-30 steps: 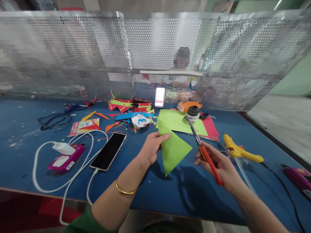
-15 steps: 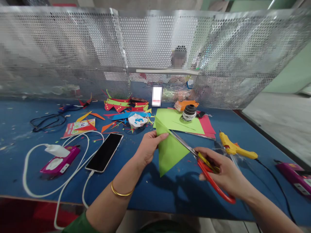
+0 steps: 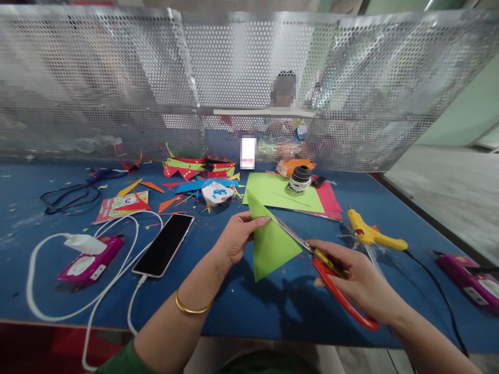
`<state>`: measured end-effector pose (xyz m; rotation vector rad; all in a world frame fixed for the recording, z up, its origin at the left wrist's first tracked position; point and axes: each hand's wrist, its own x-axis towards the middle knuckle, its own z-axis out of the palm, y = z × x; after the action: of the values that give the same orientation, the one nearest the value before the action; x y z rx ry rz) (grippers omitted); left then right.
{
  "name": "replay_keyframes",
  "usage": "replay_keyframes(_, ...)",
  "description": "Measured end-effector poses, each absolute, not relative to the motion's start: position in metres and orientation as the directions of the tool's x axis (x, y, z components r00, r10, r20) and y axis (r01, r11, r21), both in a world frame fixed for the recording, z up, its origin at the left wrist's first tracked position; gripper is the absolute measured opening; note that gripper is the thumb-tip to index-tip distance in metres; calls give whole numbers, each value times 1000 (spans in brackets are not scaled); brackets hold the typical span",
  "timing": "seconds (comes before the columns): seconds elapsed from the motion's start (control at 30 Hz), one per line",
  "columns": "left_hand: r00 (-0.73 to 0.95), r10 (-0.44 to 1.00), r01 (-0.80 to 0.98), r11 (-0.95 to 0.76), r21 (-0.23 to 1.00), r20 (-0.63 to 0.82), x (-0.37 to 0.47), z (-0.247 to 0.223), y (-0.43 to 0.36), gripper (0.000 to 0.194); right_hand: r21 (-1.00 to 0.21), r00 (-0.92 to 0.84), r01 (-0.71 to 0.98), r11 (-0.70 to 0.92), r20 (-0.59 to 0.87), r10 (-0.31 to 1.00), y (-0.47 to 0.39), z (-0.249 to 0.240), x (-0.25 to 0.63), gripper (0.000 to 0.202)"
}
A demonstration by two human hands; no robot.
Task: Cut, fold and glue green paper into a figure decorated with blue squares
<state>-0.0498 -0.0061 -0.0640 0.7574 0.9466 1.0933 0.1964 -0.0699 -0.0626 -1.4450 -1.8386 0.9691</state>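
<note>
A folded sheet of lime-green paper is pinched between the thumb and fingers of my left hand, held above the blue table. My right hand grips a pair of scissors with red and yellow handles. Their metal blades lie along the upper right edge of the green paper, pointing toward my left hand. Whether the blades are fully closed I cannot tell. Behind the held piece, more green sheets lie on red paper.
On the right lie a yellow glue gun and a purple power strip. A phone on a white cable and another purple strip sit left. Paper scraps and a perforated metal screen stand behind; a person is beyond it.
The whole view has shifted slightly, so things appear a little further left. Both hands keep their holds; the scissors stay at the paper's edge with little visible change.
</note>
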Motion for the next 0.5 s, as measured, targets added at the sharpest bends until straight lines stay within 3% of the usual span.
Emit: replay_keyframes(0.5, 221, 931, -400, 357, 844, -289, -45, -68, -7, 42, -840, -234, 517, 162, 43, 971, -73, -66, 192, 57)
